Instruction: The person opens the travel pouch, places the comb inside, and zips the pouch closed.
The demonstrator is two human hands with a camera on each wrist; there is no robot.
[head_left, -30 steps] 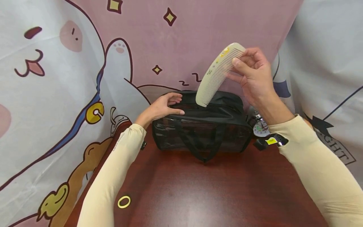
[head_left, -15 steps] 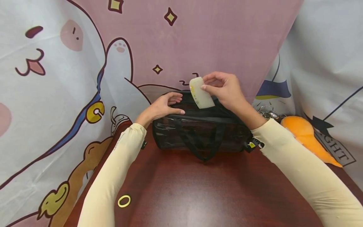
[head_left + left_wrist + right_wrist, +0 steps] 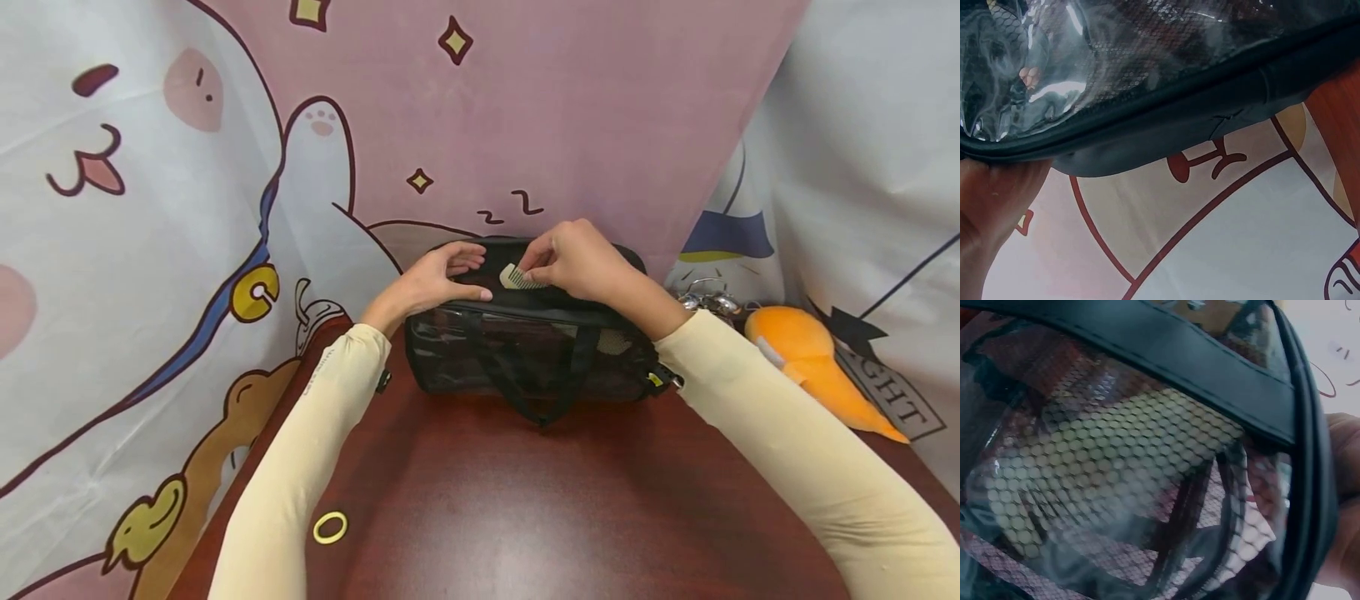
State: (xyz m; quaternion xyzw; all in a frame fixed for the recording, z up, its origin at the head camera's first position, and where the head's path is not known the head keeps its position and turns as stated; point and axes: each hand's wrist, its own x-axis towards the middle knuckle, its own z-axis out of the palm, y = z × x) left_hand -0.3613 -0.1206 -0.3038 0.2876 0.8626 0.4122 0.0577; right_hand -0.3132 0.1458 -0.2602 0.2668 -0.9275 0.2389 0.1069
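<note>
A black bag (image 3: pixel 450 354) with clear panels and two strap handles stands at the back of the table, its top unzipped. My right hand (image 3: pixel 577 262) pinches one end of a pale cream comb (image 3: pixel 517 277) at the opening, and much of the comb is down inside. In the right wrist view the comb (image 3: pixel 1110 444) shows through the bag's clear panel and mesh, lying slanted. My left hand (image 3: pixel 431 282) rests on the left end of the bag's mouth, thumb along the near rim and fingers spread across from it. In the left wrist view part of this hand (image 3: pixel 997 194) sits behind the bag's edge.
To the right of the bag are a silver alarm clock (image 3: pixel 708 300), partly hidden, and an orange plush (image 3: pixel 791 333). A yellow ring (image 3: pixel 330 527) lies at the table's front left. Printed cloth (image 3: pixel 615 108) hangs close behind the bag.
My right hand has come down and left with the comb, from above the bag's right side to its mouth, and the comb has gone into the bag. The left hand keeps its place.
</note>
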